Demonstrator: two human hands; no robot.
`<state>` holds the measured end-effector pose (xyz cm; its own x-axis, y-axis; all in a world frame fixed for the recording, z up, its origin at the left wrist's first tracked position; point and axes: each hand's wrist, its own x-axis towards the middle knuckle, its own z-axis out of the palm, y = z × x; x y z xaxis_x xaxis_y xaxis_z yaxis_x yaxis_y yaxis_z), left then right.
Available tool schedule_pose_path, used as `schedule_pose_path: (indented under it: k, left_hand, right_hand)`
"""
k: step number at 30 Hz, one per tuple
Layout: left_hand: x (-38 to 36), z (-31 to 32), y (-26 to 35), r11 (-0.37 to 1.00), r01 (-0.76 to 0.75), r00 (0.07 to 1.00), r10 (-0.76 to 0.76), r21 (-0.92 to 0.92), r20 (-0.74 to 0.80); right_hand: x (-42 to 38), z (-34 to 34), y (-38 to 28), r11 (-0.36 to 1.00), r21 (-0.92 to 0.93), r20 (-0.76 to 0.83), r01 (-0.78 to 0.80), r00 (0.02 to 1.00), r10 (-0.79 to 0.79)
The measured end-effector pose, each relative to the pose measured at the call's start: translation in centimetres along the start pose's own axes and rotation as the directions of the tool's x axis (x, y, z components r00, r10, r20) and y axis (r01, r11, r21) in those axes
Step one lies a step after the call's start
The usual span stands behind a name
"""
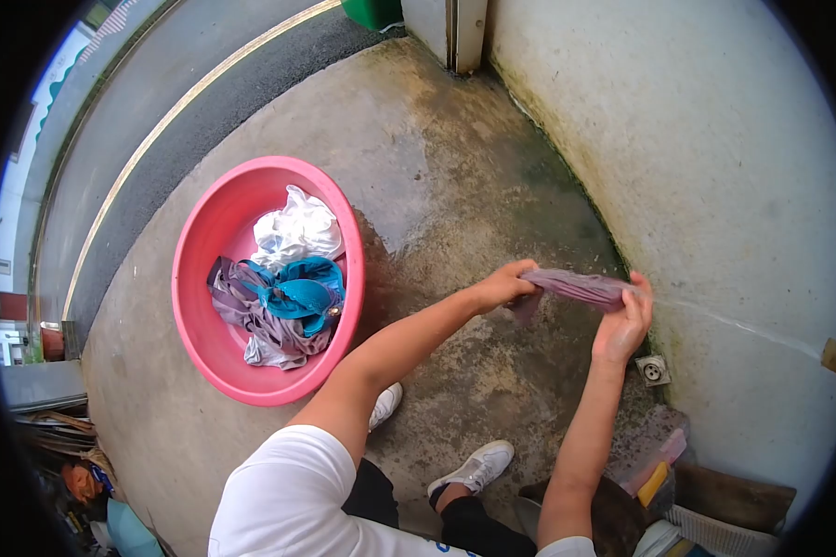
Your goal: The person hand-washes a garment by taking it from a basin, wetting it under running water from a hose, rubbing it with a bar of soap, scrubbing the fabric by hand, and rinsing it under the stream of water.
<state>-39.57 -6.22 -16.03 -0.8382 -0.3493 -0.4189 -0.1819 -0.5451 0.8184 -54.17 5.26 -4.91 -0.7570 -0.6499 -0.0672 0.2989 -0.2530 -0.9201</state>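
Note:
A mauve cloth (576, 287), bunched lengthwise into folds, is stretched between my two hands above the wet concrete. My left hand (507, 284) is closed on one end, with a short tail of the cloth hanging below the fingers. At the other end, my right hand (626, 323) has its fingers wrapped round the cloth. To the left, a large pink tub (184, 302) stands on the ground. Inside it lie white clothes (297, 227), a teal bra (305, 295) and a crumpled greyish-mauve garment (274, 336).
A pale wall (697, 167) rises on the right, with a small floor drain (653, 370) at its foot. Boards and brushes (715, 501) lie at lower right, clutter (79, 473) at lower left. A road (172, 111) curves past beyond the concrete (390, 121).

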Motion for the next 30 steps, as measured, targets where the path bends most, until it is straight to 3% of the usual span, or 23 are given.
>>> schedule_pose_path:
  k: [1, 3, 4, 6, 9, 10, 11, 12, 13, 14, 15, 17, 18, 21, 22, 25, 29, 30]
  left_hand:
    - [-0.2, 0.1, 0.3, 0.987, -0.074, 0.997, 0.075, -0.145, 0.004]
    - [-0.5, 0.4, 0.9, 0.883, -0.210, 0.975, 0.222, -0.421, -0.020]
    - [-0.9, 0.9, 1.8, 0.833, -0.225, 0.964, 0.267, -0.505, 0.012]
    - [-0.1, 1.6, 1.8, 0.807, -0.236, 0.964, 0.263, -0.542, -0.027]
    - [2.1, 3.3, 1.7, 0.863, -0.215, 0.970, 0.134, -0.457, -0.203]
    - [2.5, 3.7, 1.7, 0.893, -0.194, 0.955, 0.077, -0.406, -0.287]
    - [2.4, 3.5, 1.6, 0.964, -0.238, 0.930, 0.191, -0.119, -0.314]
    - [1.7, 3.5, 2.2, 0.949, -0.260, 0.902, 0.305, 0.178, -0.306]
    - [1.3, 3.5, 2.6, 0.849, -0.260, 0.873, 0.410, 0.460, -0.263]
    - [2.3, 2.8, 1.3, 0.587, -0.274, 0.785, 0.594, 0.762, -0.176]
    - [2.3, 2.6, 1.6, 0.541, -0.217, 0.800, 0.576, 0.813, -0.170]
    - [1.9, 1.4, 2.8, 0.431, -0.106, 0.826, 0.540, 0.896, -0.163]
    - [2.2, 0.4, 3.8, 0.788, -0.166, 0.946, 0.296, 0.592, -0.129]
    - [-1.4, 1.2, 7.9, 0.950, -0.016, 0.991, -0.027, 0.312, 0.132]
    - [-0.6, 0.9, 6.9, 0.965, -0.137, 0.967, 0.082, 0.224, 0.240]
    - [-1.0, 0.6, 8.1, 0.908, -0.254, 0.925, 0.126, 0.334, 0.359]
    - [-0.5, 0.7, 7.9, 0.968, -0.211, 0.934, 0.241, -0.136, 0.264]
    - [-0.5, 1.1, 8.2, 0.971, -0.197, 0.960, 0.220, -0.139, 0.172]
  right_hand:
    - [0.0, -1.6, 1.1, 1.000, -0.008, -0.093, -0.011, 0.996, 0.010]
    - [-0.4, -5.7, 6.2, 0.969, -0.065, -0.196, -0.237, 0.956, 0.220]
    - [-1.3, -6.8, 8.0, 0.906, -0.074, -0.179, -0.416, 0.900, 0.398]
    - [-2.2, -6.8, 11.0, 0.758, 0.083, 0.006, -0.647, 0.761, 0.649]
    - [-3.0, -2.2, 9.5, 0.572, 0.375, 0.389, -0.729, 0.684, 0.617]
    - [-2.5, -2.3, 9.9, 0.552, 0.382, 0.423, -0.741, 0.671, 0.609]
    - [-2.1, -2.6, 10.8, 0.530, 0.388, 0.458, -0.754, 0.657, 0.600]
    - [-1.9, -2.0, 10.7, 0.507, 0.393, 0.490, -0.767, 0.641, 0.590]
    - [-1.7, -1.6, 10.5, 0.613, 0.285, 0.449, -0.737, 0.667, 0.594]
    - [-1.6, -1.2, 10.3, 0.703, 0.169, 0.408, -0.691, 0.698, 0.588]
    - [-1.6, -0.4, 9.2, 0.774, 0.047, 0.369, -0.632, 0.730, 0.575]
    - [-1.5, 0.1, 7.3, 0.727, 0.004, 0.419, -0.686, 0.661, 0.622]
    - [-1.3, -0.2, 7.3, 0.723, -0.029, 0.464, -0.690, 0.632, 0.621]
    - [-1.9, 1.1, 6.5, 0.673, -0.009, 0.539, -0.739, 0.563, 0.626]
    - [-1.7, 0.9, 7.2, 0.654, -0.012, 0.574, -0.756, 0.531, 0.624]
    - [-1.7, 0.8, 7.7, 0.592, 0.004, 0.584, -0.806, 0.482, 0.653]
    - [-1.6, 0.7, 8.3, 0.584, 0.065, 0.586, -0.809, 0.505, 0.634]
    - [-1.6, 0.9, 8.2, 0.600, 0.070, 0.580, -0.797, 0.522, 0.626]
